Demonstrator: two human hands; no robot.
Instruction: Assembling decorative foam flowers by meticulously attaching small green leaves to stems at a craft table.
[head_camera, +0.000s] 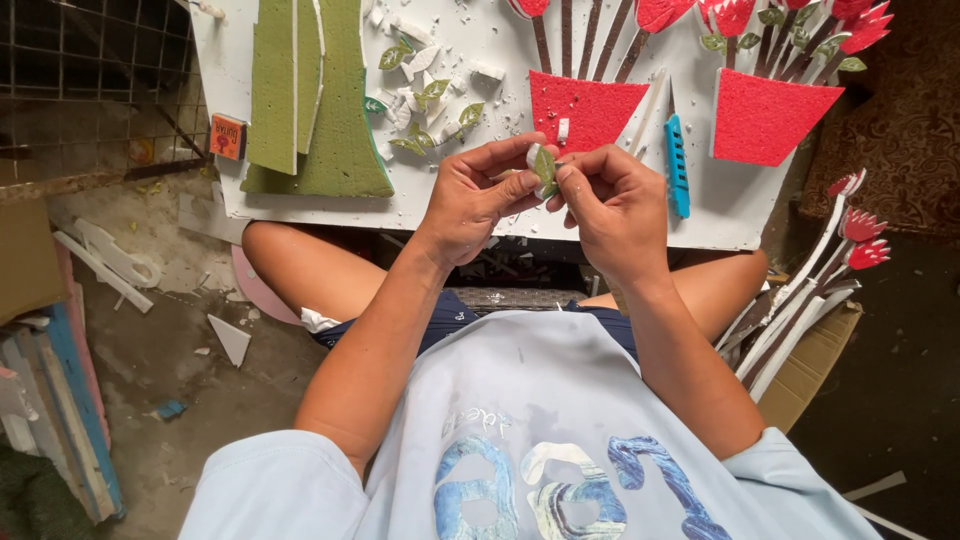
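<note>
My left hand (478, 196) and my right hand (612, 203) meet above the near edge of a white board (450, 205) that rests over my lap. Both pinch one small green foam leaf with a white back (543, 168) between thumbs and fingertips. Just beyond my hands on the board lie a red foam pot (583, 108) with brown stems and a blue craft knife (677, 163). A scatter of cut green leaves and white scraps (425, 95) lies left of the pot.
Green foam sheets (315, 95) lie at the board's left, a second red pot with red flowers (765, 110) at its right. Finished red flower stems (810, 290) lean on a cardboard box at my right knee. A small orange box (228, 136), wire mesh and wooden strips are on the left.
</note>
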